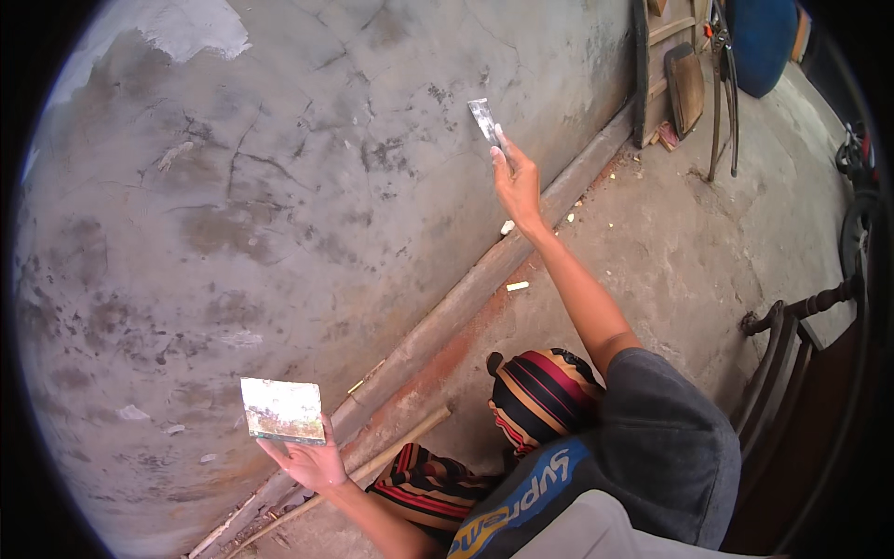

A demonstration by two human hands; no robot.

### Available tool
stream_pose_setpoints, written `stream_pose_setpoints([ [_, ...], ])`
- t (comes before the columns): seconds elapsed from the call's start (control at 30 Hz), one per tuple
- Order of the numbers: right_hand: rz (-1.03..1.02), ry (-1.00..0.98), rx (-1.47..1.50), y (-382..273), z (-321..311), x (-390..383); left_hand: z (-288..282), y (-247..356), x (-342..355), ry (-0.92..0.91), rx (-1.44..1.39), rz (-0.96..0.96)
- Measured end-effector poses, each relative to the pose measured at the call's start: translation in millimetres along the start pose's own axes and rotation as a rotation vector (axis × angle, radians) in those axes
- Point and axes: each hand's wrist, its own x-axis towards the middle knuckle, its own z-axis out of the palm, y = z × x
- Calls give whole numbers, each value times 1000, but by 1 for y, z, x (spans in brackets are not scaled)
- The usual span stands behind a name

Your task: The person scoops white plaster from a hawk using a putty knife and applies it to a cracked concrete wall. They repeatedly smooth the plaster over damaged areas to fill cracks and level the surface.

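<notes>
In my right hand (pixel 517 186) is a putty knife (pixel 481 117), its handle gripped by closed fingers and its pale, smeared blade pointing up and left. The blade is in front of the grey wall (pixel 307 242); whether it touches I cannot tell. Lower left, my left hand (pixel 315 466) holds a flat, nearly square plate (pixel 284 402) by its lower edge, thumb on one side. White paste or glare covers the plate's upper part, with brownish stains below. Dark blotches and cracks mark the wall, and a whitish patch (pixel 196 28) shows at its top left.
A raised ledge (pixel 466 315) runs along the wall's foot. Beside my knees lies a wooden pole (pixel 424 427). White crumbs (pixel 518 286) dot the concrete floor (pixel 670 242). A wooden frame (pixel 652 74) and a blue barrel (pixel 759 42) stand far right; dark wooden furniture (pixel 792 373) is near right.
</notes>
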Motion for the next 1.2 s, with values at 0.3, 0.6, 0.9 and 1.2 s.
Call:
stream_pose_setpoints([
  [0.3,22,-63,-15,2,-7,7,17,-9,8,-85,113,-56],
  [0.6,59,-22,73,-7,-7,13,18,-10,9,-36,127,-23],
  [0.9,50,15,-41,19,-9,10,9,-9,6,126,33,22],
  [1.2,220,118,85,39,-24,71,3,-9,6,130,41,-4],
])
